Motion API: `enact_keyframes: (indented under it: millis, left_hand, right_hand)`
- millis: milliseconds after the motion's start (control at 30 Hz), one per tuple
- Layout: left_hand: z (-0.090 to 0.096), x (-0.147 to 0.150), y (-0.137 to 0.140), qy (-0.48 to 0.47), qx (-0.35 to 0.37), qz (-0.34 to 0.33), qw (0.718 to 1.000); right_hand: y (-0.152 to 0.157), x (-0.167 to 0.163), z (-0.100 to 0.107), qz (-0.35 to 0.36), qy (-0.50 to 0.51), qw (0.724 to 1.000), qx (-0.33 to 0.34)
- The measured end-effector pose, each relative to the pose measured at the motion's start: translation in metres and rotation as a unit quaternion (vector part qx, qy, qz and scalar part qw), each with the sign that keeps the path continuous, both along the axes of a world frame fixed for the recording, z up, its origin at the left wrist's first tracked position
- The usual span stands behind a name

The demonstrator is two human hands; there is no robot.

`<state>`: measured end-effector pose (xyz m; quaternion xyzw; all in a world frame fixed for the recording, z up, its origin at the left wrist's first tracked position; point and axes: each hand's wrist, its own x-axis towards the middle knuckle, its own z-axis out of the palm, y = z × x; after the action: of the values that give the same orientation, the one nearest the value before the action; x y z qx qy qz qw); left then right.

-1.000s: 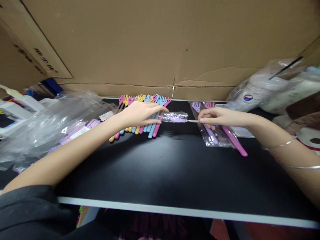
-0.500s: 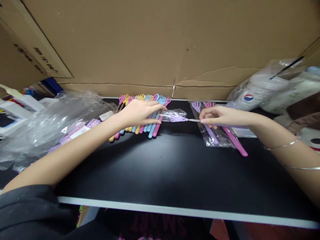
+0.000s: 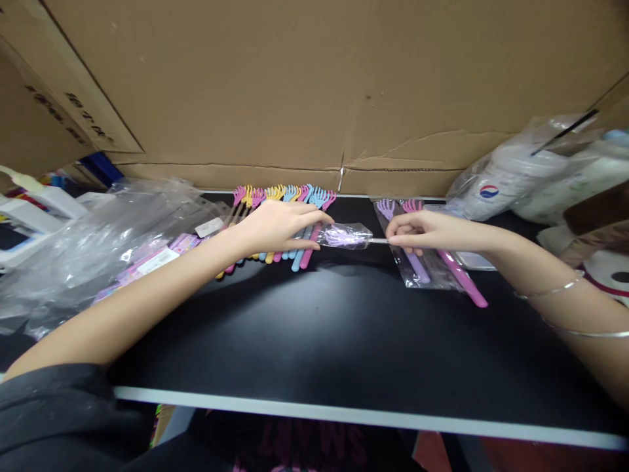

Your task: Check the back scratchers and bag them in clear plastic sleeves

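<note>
My left hand [image 3: 280,226] is closed on a clear plastic bag [image 3: 364,232], whose end sticks out to the right of its fingertips. Inside that bag lies the claw head of a purple back scratcher [image 3: 341,236]. My right hand [image 3: 422,231] pinches the scratcher's silver shaft; its handle is hidden behind the hand and wrist. Under my left hand is a row of pink, yellow and blue back scratchers [image 3: 295,193], partly covered. Beneath my right hand lie a bagged purple back scratcher [image 3: 417,265] and a bagged pink back scratcher [image 3: 462,278].
Clear plastic bags [image 3: 142,203] are heaped at the left, with printed cards [image 3: 157,261] by my forearm. A cardboard wall [image 3: 314,92] closes off the back of the black table [image 3: 314,341]. A bagged white cup [image 3: 511,180] stands at the right.
The purple scratcher's claw head has gone from the bag's mouth to inside the bag. My right hand has shifted slightly left with the shaft.
</note>
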<state>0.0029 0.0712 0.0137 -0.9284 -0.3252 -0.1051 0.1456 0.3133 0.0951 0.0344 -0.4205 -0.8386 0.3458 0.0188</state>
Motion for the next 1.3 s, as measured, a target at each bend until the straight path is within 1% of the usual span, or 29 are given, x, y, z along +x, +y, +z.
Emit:
enact_keyframes:
  millis: [233, 400, 667, 800, 900, 1000, 1167, 1300]
  left_hand:
    - [-0.004, 0.006, -0.004, -0.019, 0.028, -0.026, 0.999]
    - [-0.007, 0.010, -0.005, -0.033, 0.041, -0.036, 0.998]
    - [-0.008, 0.014, -0.008, -0.029, 0.031, -0.027, 0.999]
    - [-0.003, 0.011, -0.008, -0.016, 0.018, -0.014, 1.000]
    - [0.003, 0.006, -0.008, 0.006, 0.017, 0.015, 1.000]
    - [0.006, 0.001, -0.005, 0.017, 0.021, 0.039, 0.999]
    - [0.004, -0.003, 0.000, 0.006, 0.036, 0.027, 0.999]
    - [0.003, -0.001, -0.001, 0.001, 0.037, 0.013, 0.999]
  right_hand:
    - [-0.005, -0.012, -0.006, -0.017, 0.017, 1.000, -0.011]
    - [-0.011, -0.021, -0.011, -0.039, 0.033, 0.999, 0.010]
    - [-0.023, -0.033, -0.016, -0.053, 0.062, 0.995, 0.057]
    - [-0.018, -0.029, -0.020, -0.052, 0.061, 0.996, 0.050]
    - [-0.010, -0.023, -0.023, -0.049, 0.076, 0.995, 0.032]
    - [-0.003, -0.018, -0.024, -0.054, 0.086, 0.994, 0.029]
    - [-0.001, -0.017, -0.025, -0.062, 0.096, 0.993, 0.034]
    - [-0.002, -0.018, -0.027, -0.062, 0.100, 0.992, 0.042]
